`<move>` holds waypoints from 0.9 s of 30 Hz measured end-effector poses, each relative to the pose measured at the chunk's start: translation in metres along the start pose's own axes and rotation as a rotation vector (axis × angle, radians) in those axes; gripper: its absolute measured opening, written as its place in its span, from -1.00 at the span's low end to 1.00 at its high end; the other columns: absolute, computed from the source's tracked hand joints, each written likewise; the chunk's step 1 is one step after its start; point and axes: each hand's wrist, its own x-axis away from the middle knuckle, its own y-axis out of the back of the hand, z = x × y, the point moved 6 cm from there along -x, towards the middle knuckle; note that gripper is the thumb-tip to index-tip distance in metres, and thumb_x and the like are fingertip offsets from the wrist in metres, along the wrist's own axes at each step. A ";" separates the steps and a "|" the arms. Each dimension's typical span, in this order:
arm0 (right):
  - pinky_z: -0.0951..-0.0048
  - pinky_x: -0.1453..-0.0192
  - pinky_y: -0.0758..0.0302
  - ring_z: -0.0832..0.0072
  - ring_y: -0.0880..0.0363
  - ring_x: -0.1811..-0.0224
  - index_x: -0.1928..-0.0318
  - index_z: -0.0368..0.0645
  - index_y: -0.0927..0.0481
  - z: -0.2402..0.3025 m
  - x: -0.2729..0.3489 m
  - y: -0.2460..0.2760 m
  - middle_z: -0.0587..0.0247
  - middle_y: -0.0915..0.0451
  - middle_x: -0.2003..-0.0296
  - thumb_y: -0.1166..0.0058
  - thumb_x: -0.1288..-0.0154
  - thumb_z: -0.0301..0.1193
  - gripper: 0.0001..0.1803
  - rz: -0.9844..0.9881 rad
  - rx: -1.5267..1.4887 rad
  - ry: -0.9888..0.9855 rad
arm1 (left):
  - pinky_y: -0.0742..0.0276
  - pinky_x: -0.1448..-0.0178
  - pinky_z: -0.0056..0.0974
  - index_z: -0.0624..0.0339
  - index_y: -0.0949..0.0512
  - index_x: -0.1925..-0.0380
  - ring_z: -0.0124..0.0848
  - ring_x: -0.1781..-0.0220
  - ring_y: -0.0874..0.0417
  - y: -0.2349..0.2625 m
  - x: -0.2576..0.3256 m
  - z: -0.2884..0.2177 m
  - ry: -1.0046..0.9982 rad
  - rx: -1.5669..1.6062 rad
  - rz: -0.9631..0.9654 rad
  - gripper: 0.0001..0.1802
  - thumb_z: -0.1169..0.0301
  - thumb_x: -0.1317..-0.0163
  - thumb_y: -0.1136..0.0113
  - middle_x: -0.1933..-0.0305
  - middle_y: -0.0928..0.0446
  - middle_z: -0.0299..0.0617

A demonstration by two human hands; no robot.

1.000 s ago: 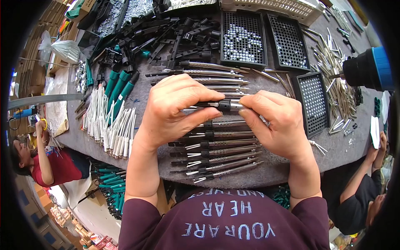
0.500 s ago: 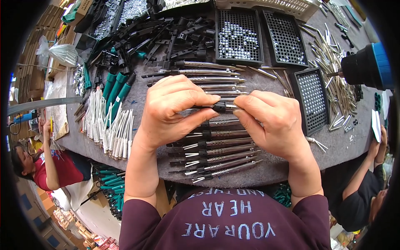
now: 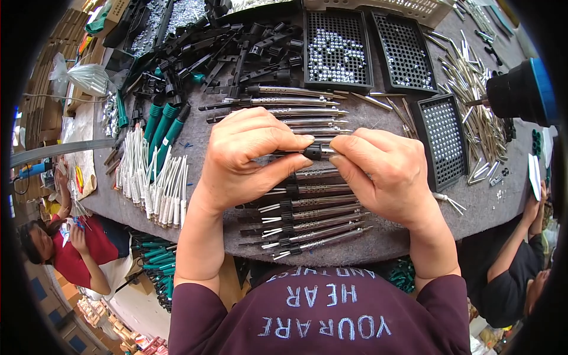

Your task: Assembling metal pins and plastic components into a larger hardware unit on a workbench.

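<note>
In the middle of the bench, both my hands pinch one part-built soldering iron [image 3: 316,151] between thumb and forefinger. My left hand [image 3: 245,155] closes on its black end. On the metal tube just right of the black collar, my right hand [image 3: 383,168] is closed. Below them lies a row of soldering irons [image 3: 325,214] with perforated metal barrels, black collars and white leads. Several more soldering irons [image 3: 305,112] lie side by side beyond my hands. My fingers cover much of the held piece.
Black plastic handle parts [image 3: 254,56] heap up at the back. Hole trays [image 3: 336,50] with small metal pieces stand behind, another tray [image 3: 441,139] at right. White-leaded heating elements [image 3: 155,180] and green handles [image 3: 168,133] lie left. A power screwdriver [image 3: 520,92] juts in right; co-workers sit both sides.
My hands hold nearly the same pose on the soldering iron. At the left, the co-worker in red has lowered a raised arm and now has a hand near small blue-and-white items.
</note>
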 end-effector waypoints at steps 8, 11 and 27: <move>0.29 0.41 -0.57 0.35 -0.70 0.40 0.19 -0.05 -0.67 0.000 0.001 -0.001 0.36 -0.58 0.44 -0.39 -0.29 -0.37 -0.84 0.003 0.009 0.003 | -0.56 0.25 -0.28 0.28 -0.82 0.30 -0.31 0.37 -0.74 -0.003 0.000 0.001 -0.006 0.001 -0.003 -0.68 0.57 0.15 -0.67 0.37 -0.78 -0.16; 0.30 0.41 -0.57 0.35 -0.70 0.40 0.19 -0.06 -0.67 0.001 0.001 -0.003 0.36 -0.58 0.43 -0.38 -0.30 -0.36 -0.84 -0.007 0.010 0.008 | -0.55 0.25 -0.28 0.27 -0.82 0.30 -0.32 0.37 -0.74 -0.005 0.000 0.000 -0.006 0.000 -0.003 -0.68 0.57 0.15 -0.67 0.38 -0.78 -0.17; 0.26 0.25 -0.66 0.19 -0.76 0.29 0.10 -0.18 -0.68 -0.006 0.002 -0.002 0.22 -0.70 0.30 -0.38 -0.30 -0.44 -0.80 0.103 -0.112 -0.030 | -0.51 0.25 -0.25 0.21 -0.82 0.32 -0.31 0.38 -0.74 -0.002 0.001 -0.002 -0.002 -0.098 0.002 -0.71 0.50 0.12 -0.68 0.36 -0.80 -0.21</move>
